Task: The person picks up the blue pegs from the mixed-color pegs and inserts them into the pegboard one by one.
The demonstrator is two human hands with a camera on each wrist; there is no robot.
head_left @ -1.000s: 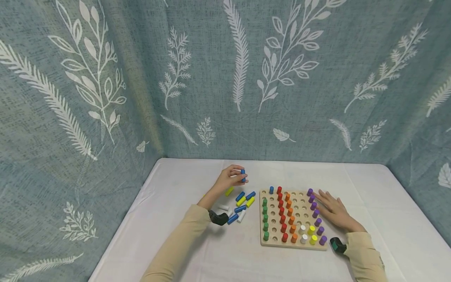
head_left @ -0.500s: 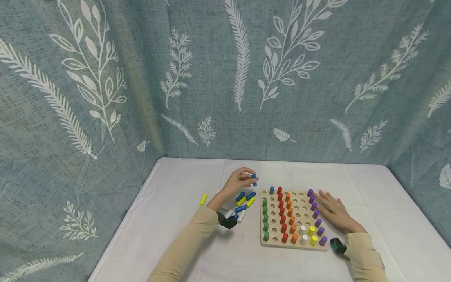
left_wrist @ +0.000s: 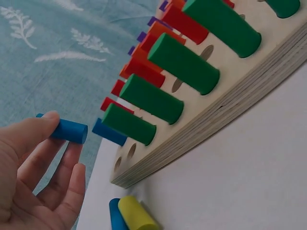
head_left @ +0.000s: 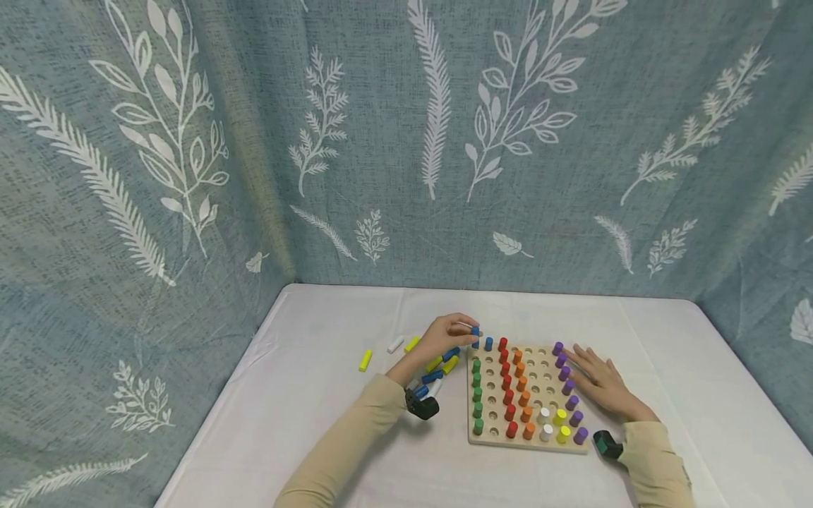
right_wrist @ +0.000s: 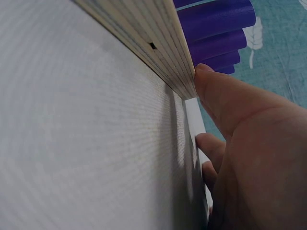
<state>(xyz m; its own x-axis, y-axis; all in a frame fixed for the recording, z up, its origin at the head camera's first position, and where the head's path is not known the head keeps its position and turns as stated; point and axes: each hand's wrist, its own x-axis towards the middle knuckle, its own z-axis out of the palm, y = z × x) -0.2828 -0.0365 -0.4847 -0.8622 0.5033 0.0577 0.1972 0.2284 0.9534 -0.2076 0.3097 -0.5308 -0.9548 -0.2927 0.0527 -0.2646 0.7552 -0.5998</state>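
The left hand (head_left: 444,340) pinches a blue peg (head_left: 474,336) at its fingertips, just over the far-left corner of the board (head_left: 540,439) (beside a standing blue peg). The right hand (head_left: 597,384) lies flat, fingers straight, against the board's right edge by the purple pegs (head_left: 569,386). Loose pegs (head_left: 438,370) lie left of the board.

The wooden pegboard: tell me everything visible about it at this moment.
The wooden pegboard is a pale, layered-ply square lying flat on the white table. Its grid of round holes holds upright green, red, orange, purple, white, yellow and blue pegs; many holes stay empty. The right hand presses its right edge.
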